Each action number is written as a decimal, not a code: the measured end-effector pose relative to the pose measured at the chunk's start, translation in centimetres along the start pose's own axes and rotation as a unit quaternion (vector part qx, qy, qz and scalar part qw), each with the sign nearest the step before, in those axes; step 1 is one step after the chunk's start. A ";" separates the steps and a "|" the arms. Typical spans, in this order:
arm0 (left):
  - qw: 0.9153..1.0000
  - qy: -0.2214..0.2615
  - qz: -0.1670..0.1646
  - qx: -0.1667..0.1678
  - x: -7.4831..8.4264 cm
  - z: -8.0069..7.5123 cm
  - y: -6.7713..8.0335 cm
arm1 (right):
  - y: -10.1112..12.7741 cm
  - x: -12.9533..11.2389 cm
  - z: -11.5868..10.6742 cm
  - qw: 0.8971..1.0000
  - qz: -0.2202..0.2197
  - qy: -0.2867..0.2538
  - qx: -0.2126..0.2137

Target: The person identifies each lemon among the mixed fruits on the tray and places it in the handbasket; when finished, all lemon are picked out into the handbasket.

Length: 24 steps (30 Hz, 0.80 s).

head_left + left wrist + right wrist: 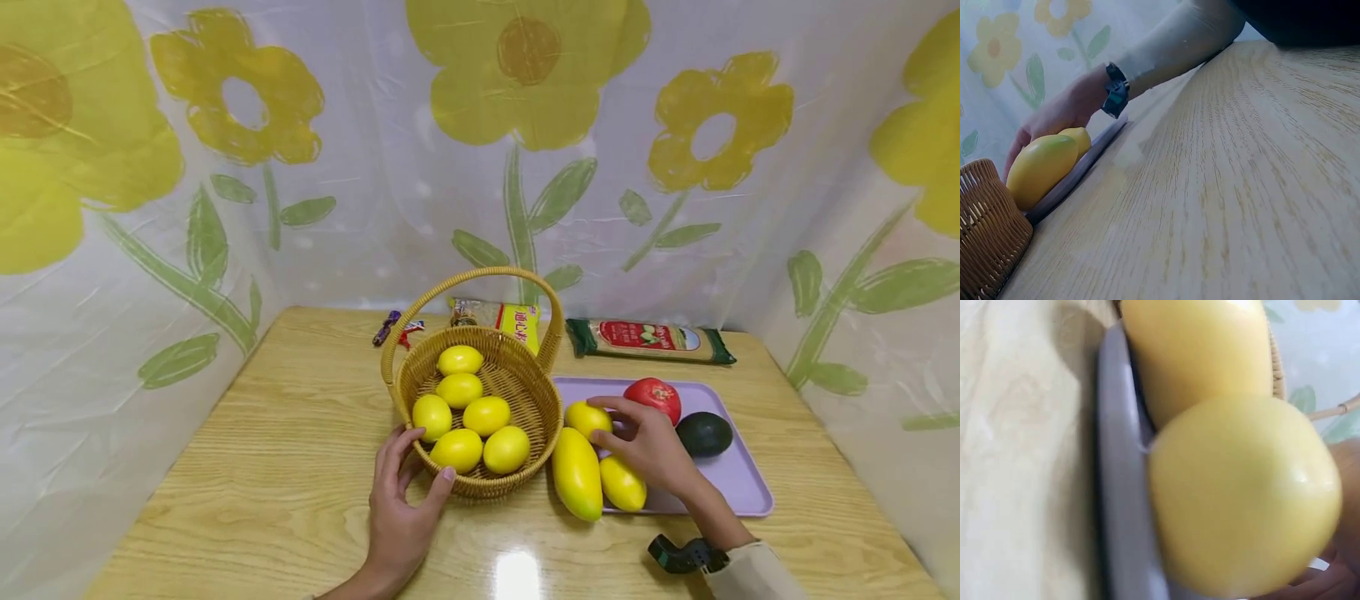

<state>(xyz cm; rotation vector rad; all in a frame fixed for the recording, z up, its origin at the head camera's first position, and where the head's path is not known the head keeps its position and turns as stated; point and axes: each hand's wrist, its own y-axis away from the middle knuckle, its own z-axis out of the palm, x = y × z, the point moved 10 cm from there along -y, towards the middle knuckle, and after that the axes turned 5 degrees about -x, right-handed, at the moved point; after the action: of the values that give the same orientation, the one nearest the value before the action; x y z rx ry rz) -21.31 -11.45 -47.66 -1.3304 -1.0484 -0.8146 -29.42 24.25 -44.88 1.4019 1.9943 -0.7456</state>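
Note:
A wicker basket [536,408] with a hoop handle holds several lemons [487,414]. My left hand [427,454] rests against its near wall, fingers on the left side and thumb at the front rim. To the right lies a lilac tray [731,479]. My right hand [603,421] curls its fingers round a lemon [581,414] at the tray's left end. Below that hand lie a large yellow mango [577,473] and a smaller one [622,485]. The right wrist view is filled by the smaller mango [1241,500], the larger mango [1197,350] and the tray's rim [1119,487].
A red tomato [654,395] and a dark avocado [704,433] sit on the tray behind my right hand. Two food packets [648,340] and small wrapped sweets [396,329] lie at the table's back edge. A flowered sheet walls in the wooden table [285,467].

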 end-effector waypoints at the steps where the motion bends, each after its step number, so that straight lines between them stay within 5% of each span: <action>1: 1.000 0.000 0.002 -0.001 0.0 0.0 0.0 | 0.0 -0.2 -0.4 1.000 -0.001 0.003 0.006; 6: 1.000 -0.001 0.002 -0.001 0.0 0.0 0.0 | -0.1 -2.4 -2.8 0.998 -0.046 -0.039 0.011; 14: 1.000 -0.006 -0.005 -0.004 -0.2 -0.1 0.1 | -1.8 -5.5 -0.1 0.970 -0.115 -0.182 -0.116; 24: 1.000 0.003 0.000 -0.005 -0.1 -0.1 0.0 | -3.3 -8.3 1.4 0.976 -0.151 -0.112 -0.108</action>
<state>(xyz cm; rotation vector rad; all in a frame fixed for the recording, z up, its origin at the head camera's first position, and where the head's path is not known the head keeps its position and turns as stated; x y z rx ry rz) -21.34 -11.54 -47.72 -1.3361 -1.0398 -0.8241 -30.01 17.10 -39.34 0.8622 2.0591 -0.7531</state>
